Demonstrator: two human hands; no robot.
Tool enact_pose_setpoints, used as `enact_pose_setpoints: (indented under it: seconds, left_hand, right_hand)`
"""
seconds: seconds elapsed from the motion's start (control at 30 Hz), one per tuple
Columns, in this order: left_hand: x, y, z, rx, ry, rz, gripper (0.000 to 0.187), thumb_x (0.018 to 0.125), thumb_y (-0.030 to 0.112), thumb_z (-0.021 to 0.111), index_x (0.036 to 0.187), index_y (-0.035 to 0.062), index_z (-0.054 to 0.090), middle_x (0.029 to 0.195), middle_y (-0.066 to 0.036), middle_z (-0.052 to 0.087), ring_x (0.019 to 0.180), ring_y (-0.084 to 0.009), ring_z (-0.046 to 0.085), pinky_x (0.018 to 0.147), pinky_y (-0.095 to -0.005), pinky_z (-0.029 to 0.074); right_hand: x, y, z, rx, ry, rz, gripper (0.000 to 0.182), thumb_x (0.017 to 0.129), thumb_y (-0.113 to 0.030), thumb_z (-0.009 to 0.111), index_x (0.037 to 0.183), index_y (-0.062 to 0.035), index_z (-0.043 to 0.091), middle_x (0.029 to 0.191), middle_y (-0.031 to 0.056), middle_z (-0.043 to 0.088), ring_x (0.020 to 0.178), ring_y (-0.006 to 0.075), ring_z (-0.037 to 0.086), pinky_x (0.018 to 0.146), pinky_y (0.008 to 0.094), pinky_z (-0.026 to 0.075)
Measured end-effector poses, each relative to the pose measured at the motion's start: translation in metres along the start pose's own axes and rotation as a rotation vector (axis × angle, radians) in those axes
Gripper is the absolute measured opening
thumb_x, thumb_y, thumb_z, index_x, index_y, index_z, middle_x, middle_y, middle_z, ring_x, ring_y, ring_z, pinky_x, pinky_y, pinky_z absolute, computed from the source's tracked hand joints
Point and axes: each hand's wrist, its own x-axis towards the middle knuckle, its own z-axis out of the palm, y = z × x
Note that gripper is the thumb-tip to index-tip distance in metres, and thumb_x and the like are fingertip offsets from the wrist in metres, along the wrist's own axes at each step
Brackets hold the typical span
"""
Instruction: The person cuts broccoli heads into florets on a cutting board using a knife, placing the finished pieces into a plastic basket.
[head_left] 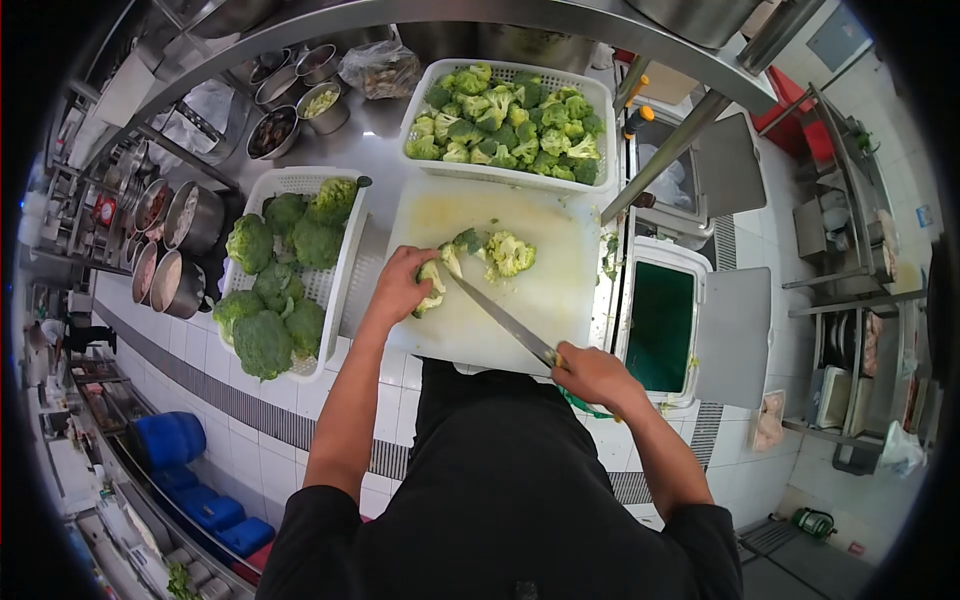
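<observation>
On the white cutting board (500,335), my left hand (402,285) has its fingers closed on a broccoli piece (431,287) near the board's left side. My right hand (592,375) grips the handle of a knife (510,325) at the board's lower right. The blade slants up and left, its tip near another cut piece (452,260) beside my left fingers. A larger pale green broccoli piece (511,254) lies right of the blade, with small crumbs around it. A dark green floret (467,239) rests just above the tip.
Whole broccoli heads fill a white basket (352,245) on the left. Cut florets fill another white basket (500,171) behind the board. A metal post (665,155) rises at the right, near an open green-lined bin (660,325). Metal pots (195,220) stand far left.
</observation>
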Motion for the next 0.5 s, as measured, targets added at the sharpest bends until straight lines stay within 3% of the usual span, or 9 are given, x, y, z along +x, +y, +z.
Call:
enact_pose_setpoints:
  seconds: [0.07, 0.13, 0.2, 0.27, 0.37, 0.5]
  left_hand:
    - [0.015, 0.004, 0.004, -0.002, 0.122, 0.168, 0.044, 0.085, 0.005, 0.067, 0.128, 0.0118, 0.070, 0.132, -0.012, 0.064, 0.124, -0.0315, 0.059, 0.105, -0.0398, 0.049]
    - [0.036, 0.015, 0.017, 0.032, 0.133, 0.241, 0.044, 0.086, 0.005, 0.068, 0.129, 0.0112, 0.070, 0.130, -0.013, 0.065, 0.123, -0.0310, 0.061, 0.104, -0.0401, 0.050]
    - [0.058, 0.020, 0.025, 0.066, 0.138, 0.323, 0.043, 0.086, 0.005, 0.068, 0.129, 0.0107, 0.070, 0.129, -0.014, 0.066, 0.122, -0.0306, 0.063, 0.103, -0.0403, 0.051]
    - [0.083, 0.025, 0.026, 0.034, -0.074, 0.125, 0.041, 0.088, 0.006, 0.066, 0.129, 0.0116, 0.069, 0.125, -0.013, 0.069, 0.119, -0.0288, 0.064, 0.101, -0.0380, 0.052]
    - [0.095, 0.052, 0.004, 0.053, -0.182, 0.016, 0.037, 0.089, 0.006, 0.064, 0.126, 0.0100, 0.069, 0.120, -0.009, 0.071, 0.116, -0.0265, 0.065, 0.100, -0.0361, 0.053]
    - [0.096, 0.048, 0.008, 0.059, -0.332, 0.031, 0.045, 0.086, 0.006, 0.065, 0.131, 0.0110, 0.062, 0.125, -0.010, 0.068, 0.116, -0.0265, 0.064, 0.098, -0.0344, 0.052]
  right_hand:
    - [-0.024, 0.001, -0.009, 0.056, -0.030, 0.084, 0.031, 0.097, -0.033, 0.059, 0.108, -0.0042, 0.057, 0.089, 0.0259, 0.072, 0.085, 0.0487, 0.069, 0.080, 0.0579, 0.053]
    - [-0.031, 0.004, -0.001, 0.102, 0.019, 0.104, 0.031, 0.098, -0.034, 0.059, 0.108, -0.0044, 0.057, 0.086, 0.0262, 0.071, 0.085, 0.0485, 0.069, 0.078, 0.0577, 0.052]
    - [-0.030, 0.011, 0.014, 0.089, 0.197, 0.168, 0.030, 0.099, -0.034, 0.058, 0.108, -0.0048, 0.057, 0.083, 0.0258, 0.071, 0.082, 0.0488, 0.069, 0.077, 0.0578, 0.052]
    - [-0.035, 0.007, 0.017, 0.083, 0.216, 0.196, 0.030, 0.099, -0.033, 0.059, 0.107, -0.0049, 0.057, 0.083, 0.0255, 0.071, 0.081, 0.0488, 0.069, 0.076, 0.0578, 0.052]
    - [-0.042, 0.004, 0.015, 0.102, 0.223, 0.217, 0.028, 0.099, -0.032, 0.059, 0.106, -0.0051, 0.057, 0.081, 0.0248, 0.071, 0.080, 0.0486, 0.068, 0.074, 0.0578, 0.052]
    - [-0.043, 0.005, 0.018, 0.121, 0.224, 0.197, 0.026, 0.099, -0.031, 0.060, 0.105, -0.0053, 0.056, 0.080, 0.0244, 0.071, 0.080, 0.0478, 0.069, 0.074, 0.0575, 0.052]
